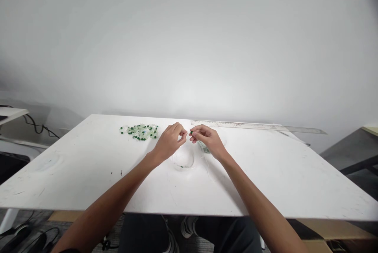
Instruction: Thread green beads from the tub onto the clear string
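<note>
My right hand [203, 135] pinches a small dark green bead [191, 132] between thumb and fingertips. Just left of it, my left hand [174, 137] has thumb and forefinger pressed together; what they hold is too small to make out. Both hands are raised over the middle of the white table, fingertips a little apart. Below them sits a clear round dish [183, 165] with a few green bits at its near edge. Thin clear strands and a pale green bundle [204, 147] lie partly hidden beneath my right hand. To the left spreads a pile of green and clear beads [140, 131].
A long transparent ruler [256, 126] lies along the back edge of the table [88, 190], reaching past its right side. A thin dark-tipped tool [301, 140] is near the back right. A wall stands behind. Small dark specks lie front left.
</note>
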`<state>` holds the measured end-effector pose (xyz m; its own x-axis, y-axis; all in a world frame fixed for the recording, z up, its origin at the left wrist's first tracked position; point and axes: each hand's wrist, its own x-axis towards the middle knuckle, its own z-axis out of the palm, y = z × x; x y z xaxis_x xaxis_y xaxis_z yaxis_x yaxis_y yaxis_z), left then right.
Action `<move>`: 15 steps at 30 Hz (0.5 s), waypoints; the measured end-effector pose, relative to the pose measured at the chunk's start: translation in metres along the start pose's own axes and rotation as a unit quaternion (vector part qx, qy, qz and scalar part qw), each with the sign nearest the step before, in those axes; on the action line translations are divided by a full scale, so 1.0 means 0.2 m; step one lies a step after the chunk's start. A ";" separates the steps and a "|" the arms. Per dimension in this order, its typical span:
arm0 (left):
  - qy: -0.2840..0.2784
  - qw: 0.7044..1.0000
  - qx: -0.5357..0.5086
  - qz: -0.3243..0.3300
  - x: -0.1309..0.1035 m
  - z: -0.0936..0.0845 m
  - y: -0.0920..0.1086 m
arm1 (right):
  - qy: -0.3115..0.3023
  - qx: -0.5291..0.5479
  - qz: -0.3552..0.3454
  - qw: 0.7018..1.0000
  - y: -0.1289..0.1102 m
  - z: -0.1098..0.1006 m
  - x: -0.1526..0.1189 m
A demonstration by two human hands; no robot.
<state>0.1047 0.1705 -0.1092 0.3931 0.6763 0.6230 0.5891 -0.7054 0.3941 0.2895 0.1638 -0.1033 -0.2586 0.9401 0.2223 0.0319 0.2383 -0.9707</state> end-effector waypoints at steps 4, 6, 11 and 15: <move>0.013 1.000 -0.003 -0.010 0.00 0.00 0.00 | 0.004 0.002 -0.001 1.000 0.01 0.00 0.00; 0.018 1.000 -0.003 -0.007 0.00 0.00 0.00 | 0.006 0.002 -0.001 1.000 0.01 0.00 0.00; 0.020 1.000 -0.001 -0.010 0.00 0.00 0.00 | 0.002 -0.004 0.001 1.000 -0.01 0.00 0.00; 0.006 1.000 -0.011 -0.017 0.00 0.00 0.01 | 0.001 -0.004 0.003 1.000 -0.01 0.00 0.00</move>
<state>0.1055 0.1691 -0.1078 0.3651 0.6972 0.6169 0.5868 -0.6868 0.4289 0.2887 0.1627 -0.1008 -0.2570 0.9418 0.2167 0.0407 0.2346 -0.9712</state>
